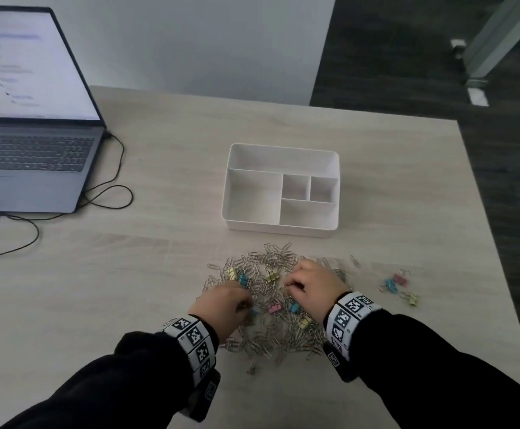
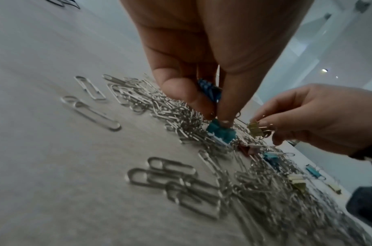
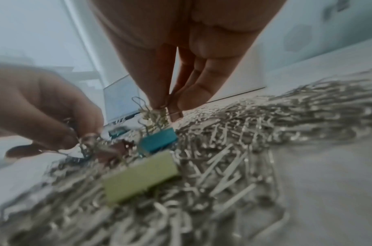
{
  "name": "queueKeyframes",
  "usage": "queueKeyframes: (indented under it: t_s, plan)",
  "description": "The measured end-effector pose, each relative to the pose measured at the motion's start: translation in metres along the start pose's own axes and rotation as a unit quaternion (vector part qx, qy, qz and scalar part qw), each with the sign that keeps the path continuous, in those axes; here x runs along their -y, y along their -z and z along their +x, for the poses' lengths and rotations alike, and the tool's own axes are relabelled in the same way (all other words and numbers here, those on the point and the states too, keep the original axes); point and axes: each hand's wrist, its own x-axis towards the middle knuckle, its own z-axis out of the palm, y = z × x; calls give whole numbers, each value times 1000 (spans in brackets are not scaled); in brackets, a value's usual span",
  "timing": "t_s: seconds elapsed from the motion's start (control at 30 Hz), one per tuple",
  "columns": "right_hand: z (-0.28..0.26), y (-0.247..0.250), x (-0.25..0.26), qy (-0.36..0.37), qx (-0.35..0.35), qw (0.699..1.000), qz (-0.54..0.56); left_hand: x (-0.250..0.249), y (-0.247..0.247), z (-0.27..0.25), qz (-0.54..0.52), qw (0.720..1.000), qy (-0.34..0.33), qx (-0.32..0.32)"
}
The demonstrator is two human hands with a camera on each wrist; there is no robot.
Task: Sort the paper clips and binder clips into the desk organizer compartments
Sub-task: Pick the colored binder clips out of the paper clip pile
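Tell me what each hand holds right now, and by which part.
The left hand pinches a blue binder clip at its top. The right hand pinches a yellow binder clip by its wire handles.

Silver paper clips (image 1: 271, 305) and pastel binder clips (image 1: 398, 285) heaped before white organizer (image 1: 280, 227).

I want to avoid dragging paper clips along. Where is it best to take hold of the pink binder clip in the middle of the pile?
Probably pinch the pink binder clip by its coloured body from straight above: it lies on top of the silver paper clips.
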Motion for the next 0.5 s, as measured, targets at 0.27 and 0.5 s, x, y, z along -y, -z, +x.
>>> queueKeyframes:
  t_s: [0.27, 0.5]
  plan:
    - [-33, 5, -15, -222, -77, 871, 433, -27, 14, 1, -273, 951, 141, -48]
    - [-49, -3, -20, -238, -66, 763, 597, -90, 13, 24, -302, 949, 80, -41]
